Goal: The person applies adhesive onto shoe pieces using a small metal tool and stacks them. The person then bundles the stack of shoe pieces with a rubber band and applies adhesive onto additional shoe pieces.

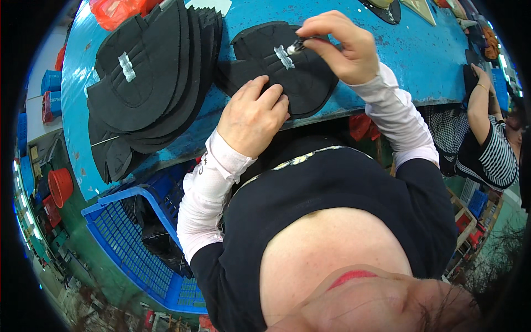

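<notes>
A black rounded fabric piece [310, 83] lies on the blue table in front of me, with a whitish, wavy-edged patch [284, 57] at its middle. My left hand [254, 114] rests on its near edge, fingers spread and pressing down. Above the far right part of that piece, my right hand [345, 47] pinches a small dark tool with a white tip [296, 46]. The tip is right beside the patch; whether it touches the cloth I cannot tell. My fingers hide most of the tool.
On the left, a fanned stack of similar black pieces [149, 105] shows a whitish patch [126, 67] on top. A red plastic bag [116, 12] sits beyond it on the blue table [77, 133]. Below the edge stands a blue basket [127, 243]. Another person [489, 133] is at the right.
</notes>
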Motion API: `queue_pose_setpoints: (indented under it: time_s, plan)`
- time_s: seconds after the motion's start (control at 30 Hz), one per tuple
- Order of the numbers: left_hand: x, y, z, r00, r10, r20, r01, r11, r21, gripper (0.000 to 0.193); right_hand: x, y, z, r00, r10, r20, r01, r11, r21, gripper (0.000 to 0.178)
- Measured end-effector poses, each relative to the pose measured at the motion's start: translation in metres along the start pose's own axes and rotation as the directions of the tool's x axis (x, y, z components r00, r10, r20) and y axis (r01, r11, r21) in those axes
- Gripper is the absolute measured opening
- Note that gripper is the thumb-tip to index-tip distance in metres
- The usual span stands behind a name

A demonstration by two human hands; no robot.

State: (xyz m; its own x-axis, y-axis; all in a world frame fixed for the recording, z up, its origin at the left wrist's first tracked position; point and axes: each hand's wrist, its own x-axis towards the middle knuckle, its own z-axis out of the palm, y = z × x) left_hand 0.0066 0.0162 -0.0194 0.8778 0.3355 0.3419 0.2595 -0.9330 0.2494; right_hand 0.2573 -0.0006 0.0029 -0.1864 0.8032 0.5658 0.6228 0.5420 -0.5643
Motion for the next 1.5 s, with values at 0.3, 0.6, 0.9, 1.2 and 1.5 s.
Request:
queue_pose_setpoints:
  time_s: [0.3, 0.6, 0.9, 1.2, 1.5]
  plan:
    - [0.003, 0.002, 0.001, 0.999, -0.038, -0.003, 0.037, 0.986, -0.165, 0.025, -0.019, -0.002, 0.017, 0.995, -0.095, 0.004, 0.095, 0.992, -0.086, 0.023]
    - [0.001, 0.003, 0.009, 0.999, -0.008, -0.049, 0.004, 0.996, -0.084, 0.023, -0.01, 0.004, 0.023, 0.982, -0.189, 0.024, 0.191, 0.972, -0.136, 0.023]
    - [0.003, 0.005, 0.012, 0.994, -0.015, -0.111, 0.009, 0.999, -0.051, 0.025, -0.008, 0.008, 0.021, 0.977, -0.106, -0.187, 0.082, 0.988, -0.128, 0.023]
    - [0.002, 0.007, 0.01, 0.992, -0.016, -0.128, 0.012, 0.999, -0.039, 0.021, -0.001, 0.023, 0.038, 0.978, -0.194, -0.08, 0.178, 0.969, -0.174, 0.02]
    - [0.005, 0.011, 0.009, 0.98, -0.036, -0.196, 0.036, 0.999, -0.001, 0.017, -0.021, 0.01, -0.013, 0.957, 0.078, -0.279, -0.016, 0.976, 0.218, 0.024]
